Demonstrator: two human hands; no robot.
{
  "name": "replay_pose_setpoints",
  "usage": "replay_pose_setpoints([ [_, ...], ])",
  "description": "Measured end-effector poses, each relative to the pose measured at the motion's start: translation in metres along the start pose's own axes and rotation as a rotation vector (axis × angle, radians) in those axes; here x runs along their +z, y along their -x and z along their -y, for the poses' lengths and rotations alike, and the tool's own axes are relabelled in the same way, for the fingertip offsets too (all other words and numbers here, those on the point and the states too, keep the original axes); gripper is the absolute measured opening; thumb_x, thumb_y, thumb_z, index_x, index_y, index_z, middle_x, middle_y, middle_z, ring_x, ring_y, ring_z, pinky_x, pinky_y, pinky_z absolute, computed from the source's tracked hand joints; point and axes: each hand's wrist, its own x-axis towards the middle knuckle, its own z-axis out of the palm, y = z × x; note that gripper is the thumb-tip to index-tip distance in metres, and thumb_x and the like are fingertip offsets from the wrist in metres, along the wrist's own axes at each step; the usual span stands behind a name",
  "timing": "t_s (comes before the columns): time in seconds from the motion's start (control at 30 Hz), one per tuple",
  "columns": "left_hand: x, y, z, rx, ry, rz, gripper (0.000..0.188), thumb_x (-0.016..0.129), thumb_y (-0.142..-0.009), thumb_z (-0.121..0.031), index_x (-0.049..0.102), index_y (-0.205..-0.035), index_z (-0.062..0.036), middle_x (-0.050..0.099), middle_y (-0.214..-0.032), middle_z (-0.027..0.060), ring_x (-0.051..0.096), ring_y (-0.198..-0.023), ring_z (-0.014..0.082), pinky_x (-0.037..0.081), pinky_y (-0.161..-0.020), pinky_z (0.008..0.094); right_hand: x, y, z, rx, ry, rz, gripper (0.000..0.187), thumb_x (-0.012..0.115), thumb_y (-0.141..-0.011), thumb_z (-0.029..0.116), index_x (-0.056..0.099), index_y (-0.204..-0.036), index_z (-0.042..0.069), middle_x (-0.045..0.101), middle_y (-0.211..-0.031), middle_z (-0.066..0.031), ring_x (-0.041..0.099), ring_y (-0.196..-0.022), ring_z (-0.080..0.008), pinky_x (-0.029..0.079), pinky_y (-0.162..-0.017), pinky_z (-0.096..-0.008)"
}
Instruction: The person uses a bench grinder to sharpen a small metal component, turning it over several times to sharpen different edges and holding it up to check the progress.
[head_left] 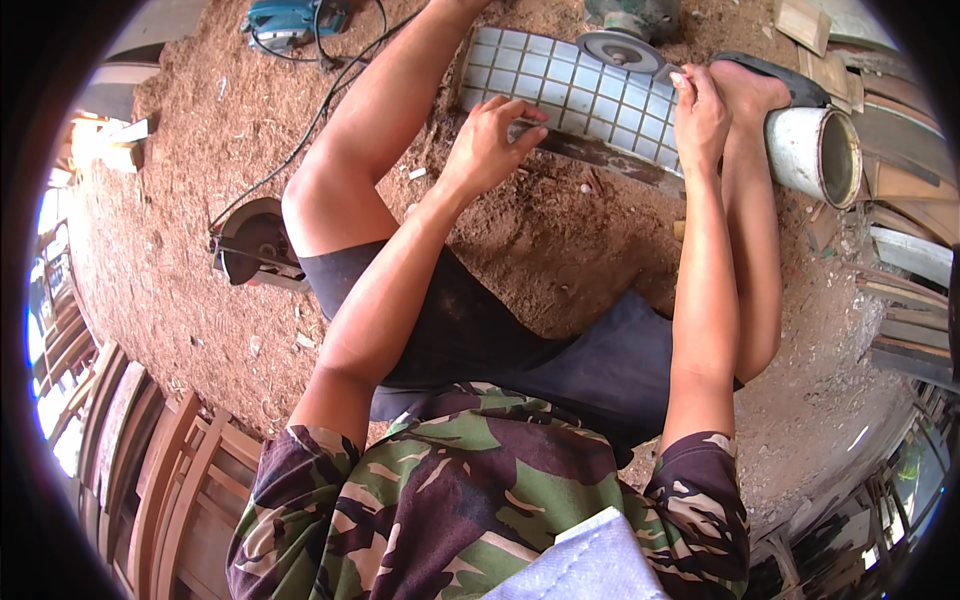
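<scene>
My right hand is closed in a pinch at the right end of a white-tiled board. By its fingertips a small greyish piece shows at the edge of a grinding disc; its kind is too small to tell. The disc is on a green power tool at the far edge of the tiles. Over the near edge of the board hangs my left hand, fingers loosely curled and the thumb apart from them. I make out nothing held in it.
A white bucket lies on its side by my right foot. At left are a saw with a round blade, a blue power tool and a black cable on sawdust. Wooden frames and planks line both sides.
</scene>
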Motion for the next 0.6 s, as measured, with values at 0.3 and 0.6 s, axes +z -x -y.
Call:
replay_pose_setpoints([
  [0.3, 0.001, 0.002, 0.001, -0.013, 0.019, -0.012, 0.026, 0.074, -0.098, -0.028, 0.075, -0.117, -0.0104, 0.069, -0.117, 0.0151, 0.065, -0.116, 0.0339, 0.051, -0.101, 0.0448, 0.002, 0.002, 0.002, 0.063, 0.026, 0.088, 0.011, 0.068, -0.099, 0.013, 0.068, -0.107, 0.006, 0.074, -0.100, -0.0165, 0.071, -0.094, -0.0400, 0.056, -0.077, -0.0467],
  [0.6, -0.004, 0.006, 0.006, -0.009, 0.025, -0.025, 0.026, 0.074, -0.097, -0.028, 0.075, -0.117, -0.0115, 0.068, -0.117, 0.0165, 0.065, -0.116, 0.0355, 0.052, -0.099, 0.0457, -0.024, -0.008, 0.038, 0.165, 0.142, 0.248, 0.010, 0.067, -0.099, 0.014, 0.066, -0.106, 0.006, 0.073, -0.098, -0.0181, 0.069, -0.092, -0.0417, 0.055, -0.076, -0.0475],
])
